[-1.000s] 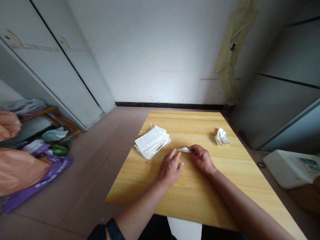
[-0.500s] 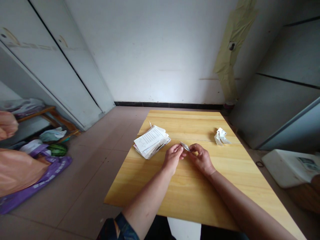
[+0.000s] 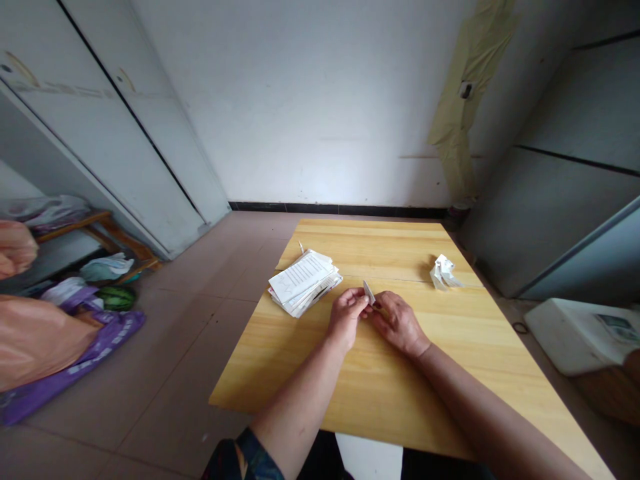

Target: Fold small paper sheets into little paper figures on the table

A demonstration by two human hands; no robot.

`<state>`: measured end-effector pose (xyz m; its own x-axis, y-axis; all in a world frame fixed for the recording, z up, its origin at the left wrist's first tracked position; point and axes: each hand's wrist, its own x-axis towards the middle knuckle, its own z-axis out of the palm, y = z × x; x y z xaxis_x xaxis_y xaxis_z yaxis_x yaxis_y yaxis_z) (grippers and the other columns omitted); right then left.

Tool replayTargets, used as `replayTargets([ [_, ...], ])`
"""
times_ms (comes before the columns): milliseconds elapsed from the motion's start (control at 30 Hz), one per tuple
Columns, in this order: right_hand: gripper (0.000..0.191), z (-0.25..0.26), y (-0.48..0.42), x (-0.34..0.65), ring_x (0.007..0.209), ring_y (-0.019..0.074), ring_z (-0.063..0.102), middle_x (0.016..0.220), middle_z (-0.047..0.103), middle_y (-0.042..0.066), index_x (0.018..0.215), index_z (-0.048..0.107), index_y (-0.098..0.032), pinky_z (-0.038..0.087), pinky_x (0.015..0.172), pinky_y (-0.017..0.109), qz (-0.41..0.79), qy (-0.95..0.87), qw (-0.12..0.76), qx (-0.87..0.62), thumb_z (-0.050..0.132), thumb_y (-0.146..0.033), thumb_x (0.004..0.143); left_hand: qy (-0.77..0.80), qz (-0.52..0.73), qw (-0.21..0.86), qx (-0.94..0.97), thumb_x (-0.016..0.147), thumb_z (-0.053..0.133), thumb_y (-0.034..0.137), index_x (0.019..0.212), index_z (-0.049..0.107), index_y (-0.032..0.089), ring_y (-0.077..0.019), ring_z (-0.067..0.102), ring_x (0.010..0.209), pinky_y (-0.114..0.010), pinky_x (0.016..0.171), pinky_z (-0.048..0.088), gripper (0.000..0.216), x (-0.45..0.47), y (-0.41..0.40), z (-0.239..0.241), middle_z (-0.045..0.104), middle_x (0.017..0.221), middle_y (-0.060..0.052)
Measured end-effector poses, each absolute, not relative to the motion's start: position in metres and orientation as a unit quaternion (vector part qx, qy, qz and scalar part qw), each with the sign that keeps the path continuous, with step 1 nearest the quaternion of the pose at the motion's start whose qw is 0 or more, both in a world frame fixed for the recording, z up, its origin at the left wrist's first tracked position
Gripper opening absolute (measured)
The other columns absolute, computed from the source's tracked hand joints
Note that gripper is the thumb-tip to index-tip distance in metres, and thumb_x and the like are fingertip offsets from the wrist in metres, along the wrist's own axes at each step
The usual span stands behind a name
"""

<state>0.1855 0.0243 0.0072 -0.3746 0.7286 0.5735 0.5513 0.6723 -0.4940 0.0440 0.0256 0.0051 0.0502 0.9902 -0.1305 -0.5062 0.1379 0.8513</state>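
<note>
Paper strip (image 3: 369,292), small and folded, stands upright between the two hands, pinched in the left hand (image 3: 346,317); the right hand (image 3: 397,325) curls in against it, though whether it grips too is hard to tell. Both hover just over the wooden counter (image 3: 400,393), a stack of printed sheets (image 3: 303,283) just left, a crumpled paper wad (image 3: 444,272) farther right
</note>
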Motion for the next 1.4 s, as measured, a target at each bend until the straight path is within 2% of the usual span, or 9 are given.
replayTargets([
  [133, 0.020, 0.012, 0.023, 0.188, 0.072, 0.0158, 0.058, 0.077, 0.061, 0.004, 0.084, 0.059, -0.019, 0.047, 0.068, 0.027, 0.256, -0.777, 0.418, -0.396, 0.042, -0.027, 0.091, 0.383, 0.574, 0.641, 0.338, 0.063, 0.076, 0.031, 0.088, 0.067, 0.013, -0.0102, 0.056, 0.061, -0.022, 0.058, 0.039, 0.032, 0.045, 0.023, 0.003, 0.067, 0.075, -0.004],
  [233, 0.026, 0.015, 0.024, 0.189, 0.071, 0.0149, 0.061, 0.075, 0.063, 0.003, 0.080, 0.061, -0.019, 0.048, 0.068, 0.025, 0.339, -0.723, 0.443, -0.407, 0.046, -0.036, 0.091, 0.389, 0.567, 0.636, 0.350, 0.063, 0.076, 0.034, 0.092, 0.069, 0.013, -0.0110, 0.057, 0.062, -0.023, 0.059, 0.041, 0.036, 0.046, 0.021, 0.004, 0.068, 0.076, -0.005],
  [433, 0.029, 0.021, 0.024, 0.187, 0.071, 0.0156, 0.062, 0.073, 0.065, 0.002, 0.076, 0.061, -0.019, 0.050, 0.070, 0.027, 0.394, -0.684, 0.453, -0.415, 0.054, -0.046, 0.086, 0.410, 0.555, 0.620, 0.372, 0.066, 0.074, 0.037, 0.095, 0.071, 0.012, -0.0124, 0.058, 0.065, -0.024, 0.062, 0.043, 0.039, 0.047, 0.016, 0.012, 0.069, 0.077, -0.007],
  [700, 0.032, 0.019, 0.030, 0.185, 0.071, 0.0165, 0.064, 0.076, 0.066, 0.002, 0.087, 0.055, -0.019, 0.052, 0.070, 0.031, 0.500, -0.644, 0.437, -0.380, 0.063, -0.048, 0.079, 0.416, 0.551, 0.605, 0.396, 0.070, 0.069, 0.033, 0.096, 0.071, 0.012, -0.0136, 0.059, 0.068, -0.023, 0.061, 0.042, 0.033, 0.043, 0.014, 0.016, 0.069, 0.079, -0.007],
  [1067, 0.036, 0.017, 0.038, 0.176, 0.066, 0.0162, 0.063, 0.075, 0.066, 0.002, 0.090, 0.056, -0.018, 0.050, 0.062, 0.029, 0.485, -0.634, 0.444, -0.408, 0.068, -0.048, 0.074, 0.406, 0.565, 0.584, 0.419, 0.076, 0.060, 0.031, 0.097, 0.066, 0.015, -0.0108, 0.054, 0.065, -0.020, 0.055, 0.038, 0.027, 0.039, 0.019, 0.012, 0.066, 0.087, -0.005],
  [1267, 0.033, 0.025, 0.039, 0.169, 0.062, 0.0147, 0.060, 0.079, 0.068, 0.004, 0.096, 0.063, -0.018, 0.048, 0.058, 0.026, 0.392, -0.692, 0.430, -0.427, 0.064, -0.046, 0.079, 0.398, 0.583, 0.576, 0.412, 0.074, 0.062, 0.034, 0.101, 0.066, 0.016, -0.0104, 0.050, 0.063, -0.021, 0.054, 0.036, 0.033, 0.035, 0.021, 0.012, 0.065, 0.083, -0.004],
  [1400, 0.032, 0.021, 0.038, 0.165, 0.059, 0.0147, 0.058, 0.074, 0.066, 0.004, 0.095, 0.065, -0.018, 0.046, 0.054, 0.025, 0.366, -0.688, 0.441, -0.446, 0.063, -0.045, 0.079, 0.397, 0.588, 0.576, 0.405, 0.073, 0.061, 0.033, 0.105, 0.064, 0.017, -0.0093, 0.047, 0.060, -0.020, 0.053, 0.036, 0.036, 0.032, 0.022, 0.012, 0.064, 0.085, -0.003],
])
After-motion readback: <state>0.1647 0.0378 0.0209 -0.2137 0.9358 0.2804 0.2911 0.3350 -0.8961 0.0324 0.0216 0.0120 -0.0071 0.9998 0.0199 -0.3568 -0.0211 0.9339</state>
